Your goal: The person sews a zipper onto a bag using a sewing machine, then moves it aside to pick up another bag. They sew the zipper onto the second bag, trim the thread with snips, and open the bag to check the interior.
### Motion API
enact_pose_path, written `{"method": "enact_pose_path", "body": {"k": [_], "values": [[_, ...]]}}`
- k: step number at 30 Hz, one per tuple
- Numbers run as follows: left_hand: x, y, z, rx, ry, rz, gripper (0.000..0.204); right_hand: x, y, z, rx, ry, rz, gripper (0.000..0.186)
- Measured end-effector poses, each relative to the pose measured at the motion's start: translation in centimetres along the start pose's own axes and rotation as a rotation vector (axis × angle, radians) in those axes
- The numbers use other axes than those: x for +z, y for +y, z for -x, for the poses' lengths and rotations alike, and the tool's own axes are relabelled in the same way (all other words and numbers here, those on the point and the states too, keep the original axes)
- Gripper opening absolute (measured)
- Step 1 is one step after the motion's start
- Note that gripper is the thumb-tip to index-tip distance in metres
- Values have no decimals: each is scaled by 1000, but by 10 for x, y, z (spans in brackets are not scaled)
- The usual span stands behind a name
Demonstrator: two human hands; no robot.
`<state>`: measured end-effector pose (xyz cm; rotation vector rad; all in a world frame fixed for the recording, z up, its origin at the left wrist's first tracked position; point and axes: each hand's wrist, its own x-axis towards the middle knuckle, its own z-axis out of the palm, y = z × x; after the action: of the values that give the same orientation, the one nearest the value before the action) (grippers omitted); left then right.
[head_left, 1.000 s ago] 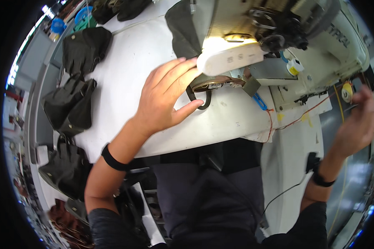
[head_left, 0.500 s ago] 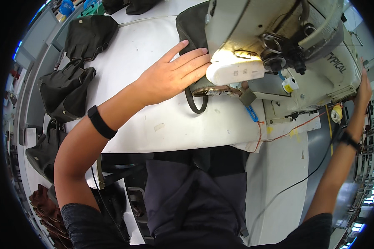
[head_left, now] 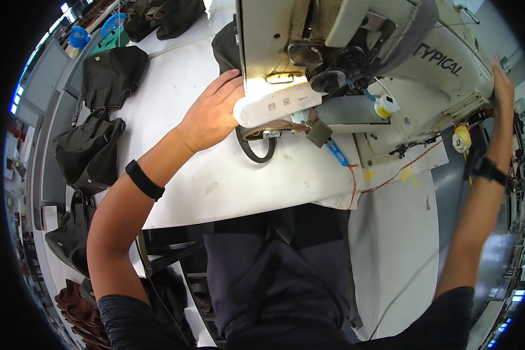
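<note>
A dark olive handbag [head_left: 226, 51] lies under the head of a sewing machine [head_left: 402, 64], partly hidden by it. My left hand [head_left: 213, 114] rests on the bag with its fingers stretched out; their tips pass behind the white lamp [head_left: 280, 104]. The bag's zipper edge [head_left: 265, 129] shows below the lamp, and a loop handle [head_left: 256, 156] hangs toward me on the white table. My right hand [head_left: 503, 90] touches the machine's far right end, fingers extended along it and seen edge-on. What lies beneath that palm is hidden.
More dark handbags [head_left: 111, 76] line the table's left side. A blue clip-like tool [head_left: 336, 153] with an orange cord lies by the machine base, near a yellow-white thread spool [head_left: 462, 139]. Brown pieces [head_left: 81, 309] are heaped at the lower left.
The whole view has shifted, so machine and bag sit farther left in the picture. More of my left fingers are hidden by the machine head and lamp. My right hand stays at the machine's end.
</note>
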<state>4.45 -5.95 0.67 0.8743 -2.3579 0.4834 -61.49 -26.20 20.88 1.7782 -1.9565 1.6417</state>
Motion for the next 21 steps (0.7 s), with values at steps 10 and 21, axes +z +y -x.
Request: {"method": "enact_pose_path", "body": {"k": [10, 21], "values": [[-4, 0, 7, 8, 33, -24, 41, 22, -17, 137, 137, 292, -478, 59], [6, 1, 11, 24, 50, -91, 37, 111, -231, 424, 417, -905, -858, 51]]}}
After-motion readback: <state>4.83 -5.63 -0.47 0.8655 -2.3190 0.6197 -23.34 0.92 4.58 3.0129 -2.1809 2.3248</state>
